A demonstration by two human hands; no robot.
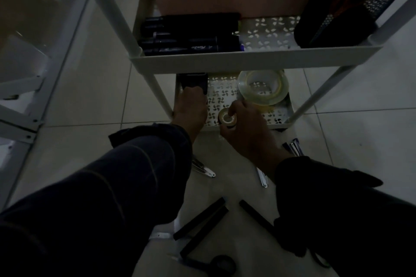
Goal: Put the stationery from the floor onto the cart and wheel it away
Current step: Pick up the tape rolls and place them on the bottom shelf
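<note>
Lower cart shelf (279,117): left hand (191,108) gripping black object (195,81), right hand (245,123) pinching small tape (227,118).

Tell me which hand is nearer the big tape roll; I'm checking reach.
Right. The right hand, holding a small tape roll, is just in front of the big tape roll; the left hand grips a black object across the shelf.

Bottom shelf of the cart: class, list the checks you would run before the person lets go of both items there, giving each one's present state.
1. Small tape roll gripped by the right hand: ok.
2. Small roll over the bottom shelf, not the floor: ok.
3. Free shelf space beside the large clear tape roll: ok.
4. Black item held by the left hand resting flat on the shelf: cannot tell.
5. Floor cleared of stationery: not ok, black sticks and scissors remain.
</note>
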